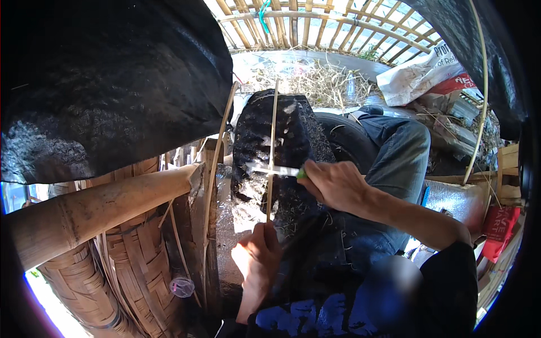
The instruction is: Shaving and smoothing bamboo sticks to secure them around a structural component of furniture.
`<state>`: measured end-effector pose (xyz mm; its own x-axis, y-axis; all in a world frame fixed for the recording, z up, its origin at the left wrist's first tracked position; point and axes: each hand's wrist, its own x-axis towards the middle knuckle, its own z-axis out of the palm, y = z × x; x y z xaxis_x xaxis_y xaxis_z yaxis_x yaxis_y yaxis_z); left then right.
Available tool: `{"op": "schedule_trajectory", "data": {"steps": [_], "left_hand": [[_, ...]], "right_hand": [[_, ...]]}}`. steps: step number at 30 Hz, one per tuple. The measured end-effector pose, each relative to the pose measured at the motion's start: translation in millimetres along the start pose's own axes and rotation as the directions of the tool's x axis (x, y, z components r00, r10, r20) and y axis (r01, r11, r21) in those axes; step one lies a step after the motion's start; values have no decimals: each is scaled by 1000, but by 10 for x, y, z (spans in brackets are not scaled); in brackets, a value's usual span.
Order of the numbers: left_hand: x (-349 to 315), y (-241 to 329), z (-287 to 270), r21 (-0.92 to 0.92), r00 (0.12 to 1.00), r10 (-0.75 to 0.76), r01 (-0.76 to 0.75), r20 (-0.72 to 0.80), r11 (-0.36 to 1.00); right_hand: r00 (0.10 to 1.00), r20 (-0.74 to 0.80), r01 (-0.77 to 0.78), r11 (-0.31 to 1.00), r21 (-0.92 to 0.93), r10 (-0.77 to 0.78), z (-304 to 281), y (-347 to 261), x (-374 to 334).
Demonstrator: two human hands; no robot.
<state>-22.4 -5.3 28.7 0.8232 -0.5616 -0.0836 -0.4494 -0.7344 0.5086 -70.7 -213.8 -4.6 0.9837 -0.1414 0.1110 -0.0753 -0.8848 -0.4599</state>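
A long, thin bamboo strip stretches away from me over a dark, worn pad on my leg. My left hand is closed round the strip's near end. In my right hand is a knife with a green handle, gripped in closed fingers. Its pale blade points left and crosses the strip about midway; whether the edge bites into it I cannot tell. Bright sun patches and small shavings show on the pad around the blade.
A thick bamboo pole juts in from the left above rolled woven bamboo. Black sheeting hangs at upper left. Another strip leans beside the pad. Beyond lie dry shavings, a white sack and a slatted bamboo fence.
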Motion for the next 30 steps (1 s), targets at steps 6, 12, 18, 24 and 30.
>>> {"op": "schedule_trajectory", "data": {"steps": [6,12,18,24,30], "left_hand": [[118,-42,165,271,999,17,-29,46,962],[29,-16,235,159,989,-78,57,127,986],[37,89,164,158,976,-142,117,162,981],[-120,56,142,109,984,-120,106,129,988],[-187,-8,86,20,997,-34,32,76,999]], "right_hand": [[959,274,-79,997,-7,78,47,34,191],[957,280,-92,995,32,79,152,63,105],[959,269,-90,996,4,86,282,86,132],[962,248,-107,994,-38,113,342,462,462],[884,201,-442,895,65,422,479,1012,769]]}}
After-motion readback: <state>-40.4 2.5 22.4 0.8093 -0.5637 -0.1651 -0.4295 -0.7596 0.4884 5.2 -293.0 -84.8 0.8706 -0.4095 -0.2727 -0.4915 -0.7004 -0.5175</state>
